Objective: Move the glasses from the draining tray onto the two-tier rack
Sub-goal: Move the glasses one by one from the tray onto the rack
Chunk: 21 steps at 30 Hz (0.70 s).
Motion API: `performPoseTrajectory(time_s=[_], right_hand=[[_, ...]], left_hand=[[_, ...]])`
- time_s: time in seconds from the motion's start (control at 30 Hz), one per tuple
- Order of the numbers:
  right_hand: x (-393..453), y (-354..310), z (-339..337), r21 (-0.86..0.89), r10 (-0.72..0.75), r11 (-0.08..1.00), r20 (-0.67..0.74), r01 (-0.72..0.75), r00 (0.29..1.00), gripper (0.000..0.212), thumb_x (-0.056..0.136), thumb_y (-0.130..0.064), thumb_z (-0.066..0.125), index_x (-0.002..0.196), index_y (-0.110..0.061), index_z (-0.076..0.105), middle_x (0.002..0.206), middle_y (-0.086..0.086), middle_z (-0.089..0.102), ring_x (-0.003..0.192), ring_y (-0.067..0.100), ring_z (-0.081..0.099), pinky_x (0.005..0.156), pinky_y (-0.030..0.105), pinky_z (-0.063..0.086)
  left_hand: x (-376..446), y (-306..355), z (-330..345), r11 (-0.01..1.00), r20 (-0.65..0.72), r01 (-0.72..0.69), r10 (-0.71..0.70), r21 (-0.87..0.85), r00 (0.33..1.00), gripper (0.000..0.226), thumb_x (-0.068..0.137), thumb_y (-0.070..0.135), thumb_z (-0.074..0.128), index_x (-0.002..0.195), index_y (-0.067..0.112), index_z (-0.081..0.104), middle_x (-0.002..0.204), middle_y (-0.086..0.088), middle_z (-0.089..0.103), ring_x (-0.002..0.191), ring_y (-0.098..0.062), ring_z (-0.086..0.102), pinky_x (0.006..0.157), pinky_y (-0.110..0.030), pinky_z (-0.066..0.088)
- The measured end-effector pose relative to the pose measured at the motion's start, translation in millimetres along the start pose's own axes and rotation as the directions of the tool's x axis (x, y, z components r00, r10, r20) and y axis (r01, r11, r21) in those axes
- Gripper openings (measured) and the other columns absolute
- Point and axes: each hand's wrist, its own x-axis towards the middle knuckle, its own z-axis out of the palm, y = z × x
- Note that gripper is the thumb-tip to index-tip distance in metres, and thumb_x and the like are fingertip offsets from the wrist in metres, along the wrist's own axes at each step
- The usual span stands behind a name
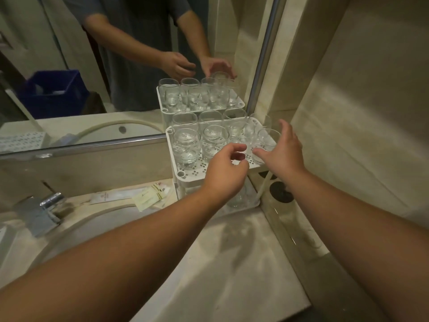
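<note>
Both forearms are reaching in over the pale stone counter (pixel 232 263) toward the corner. The left hand (pixel 226 169) is hovering at the near edge of the two-tier rack (pixel 185 174), its fingers loosely curled with thumb and forefinger close together; nothing is showing between them, so it is holding no glass. Just beside it, the right hand (pixel 282 151) is spreading its fingers around the glass at the right edge (pixel 267 141) of the upper tier; the fingers look relaxed rather than clamped, and whether they are actually touching the glass I cannot tell. Further back, the other glasses (pixel 186 145) are standing upright in rows on that perforated white shelf. More glassware is showing dimly on the lower tier, partly hidden by the left wrist. Off to the left, a chrome tap (pixel 44 210) is sitting by the basin, sachets (pixel 148 196) are lying near the rack's foot, and the mirror (pixel 116 66) is doubling the scene.
</note>
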Motion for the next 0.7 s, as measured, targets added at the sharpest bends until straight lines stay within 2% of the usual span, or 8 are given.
performPoseTrajectory(time_s=[0.2, 0.53, 0.7], right_hand=[[7, 7, 8, -0.019, 0.062, 0.998, 0.071, -0.060, 0.996, 0.104, 0.068, -0.046, 0.085, 0.150, -0.016, 0.028, 0.146, 0.010, 0.046, 0.132, 0.032, 0.044, 0.105, 0.043, 0.042], [10, 5, 5, 0.066, 0.103, 0.992, 0.045, -0.106, 0.994, 0.098, 0.068, -0.040, 0.087, 0.148, -0.017, 0.035, 0.143, 0.008, 0.051, 0.129, 0.026, 0.049, 0.101, 0.035, 0.043], [8, -4, -5, 0.157, 0.114, 0.982, -0.023, -0.109, 0.993, 0.094, 0.068, -0.038, 0.088, 0.146, -0.018, 0.039, 0.142, 0.006, 0.052, 0.127, 0.022, 0.051, 0.091, 0.024, 0.037]], left_hand=[[9, -1, 5, 0.998, -0.010, 0.048, -0.048, -0.034, 0.999, 0.037, 0.091, 0.016, 0.056, 0.126, 0.026, 0.061, 0.109, 0.008, 0.064, 0.085, -0.021, 0.072, 0.065, -0.031, 0.057], [16, -3, 5, 0.996, -0.024, 0.078, -0.079, -0.039, 0.997, 0.037, 0.090, 0.014, 0.056, 0.125, 0.026, 0.061, 0.107, 0.006, 0.064, 0.089, -0.021, 0.071, 0.064, -0.029, 0.052], [13, -2, 5, 0.998, -0.021, 0.056, -0.057, -0.020, 0.998, 0.038, 0.090, 0.014, 0.058, 0.126, 0.027, 0.059, 0.107, 0.006, 0.064, 0.088, -0.021, 0.071, 0.064, -0.030, 0.053]])
